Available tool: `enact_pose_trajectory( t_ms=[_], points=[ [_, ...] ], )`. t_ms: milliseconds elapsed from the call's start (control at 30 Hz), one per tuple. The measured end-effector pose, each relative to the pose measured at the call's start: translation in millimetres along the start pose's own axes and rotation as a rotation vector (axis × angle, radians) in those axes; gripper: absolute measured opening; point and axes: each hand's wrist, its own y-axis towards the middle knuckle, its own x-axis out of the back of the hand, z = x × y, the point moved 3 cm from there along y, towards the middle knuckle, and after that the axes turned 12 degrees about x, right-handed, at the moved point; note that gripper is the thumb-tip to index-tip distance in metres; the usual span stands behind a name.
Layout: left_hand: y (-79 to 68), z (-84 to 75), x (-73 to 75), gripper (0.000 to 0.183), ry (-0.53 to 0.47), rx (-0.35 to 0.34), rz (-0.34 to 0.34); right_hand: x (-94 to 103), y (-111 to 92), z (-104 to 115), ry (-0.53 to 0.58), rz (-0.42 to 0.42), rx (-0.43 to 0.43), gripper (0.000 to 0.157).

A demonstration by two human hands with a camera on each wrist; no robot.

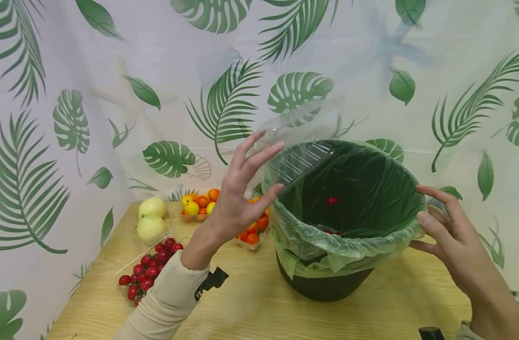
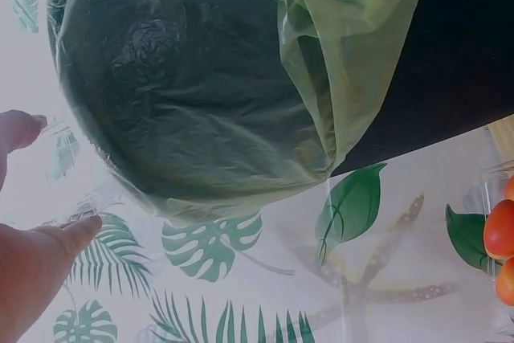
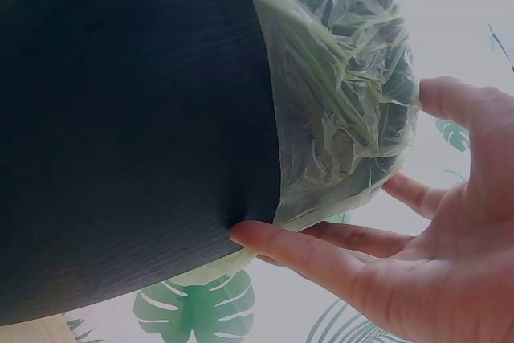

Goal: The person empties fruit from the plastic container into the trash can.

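A clear plastic container (image 1: 304,158) tilts over the mouth of a black trash bin (image 1: 327,285). My left hand (image 1: 242,189) holds the container's edge between thumb and fingers; in the left wrist view only its fingertips (image 2: 84,230) show. A green translucent bag (image 1: 348,248) lines the bin and folds over its rim. Inside lie small red pieces (image 1: 332,200), too partly hidden to identify surely. My right hand (image 1: 452,236) touches the bin's right rim from outside, fingers extended. In the right wrist view, a fingertip (image 3: 245,233) presses the bin's dark wall.
At the left, a clear tray (image 1: 129,302) holds red cherry tomatoes (image 1: 151,271). Behind it sit two pale round vegetables or fruits (image 1: 151,226). Orange and yellow small tomatoes fill two clear boxes (image 1: 200,218) near the back. A leaf-patterned curtain (image 1: 166,56) surrounds the wooden table (image 1: 242,302).
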Motion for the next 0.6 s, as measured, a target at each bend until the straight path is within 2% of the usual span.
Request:
enact_pose_trajectory(
  t_ms=[67, 200, 400, 500, 600],
  points=[
    [-3.3, 0.2, 2.4, 0.069, -0.058, 0.046, -0.011, 0.3, -0.2, 0.1, -0.005, -0.003, -0.006, 0.055],
    [-12.6, -0.3, 12.5, 0.072, -0.241, 0.131, -0.039, -0.5, 0.0, -0.5, -0.001, -0.005, -0.001, 0.055],
    [-27.2, -5.9, 39.7, 0.073, -0.487, 0.235, -0.087, -1.3, 0.3, -1.6, -0.003, -0.013, 0.013, 0.055],
    [-35.3, -11.2, 55.3, 0.075, -0.576, 0.301, -0.111, -1.8, 0.8, -1.9, -0.004, -0.010, 0.012, 0.055],
    [-44.3, -17.2, 68.1, 0.076, -0.614, 0.367, -0.108, -1.6, 0.2, -1.8, -0.001, -0.012, 0.013, 0.055]
  ],
)
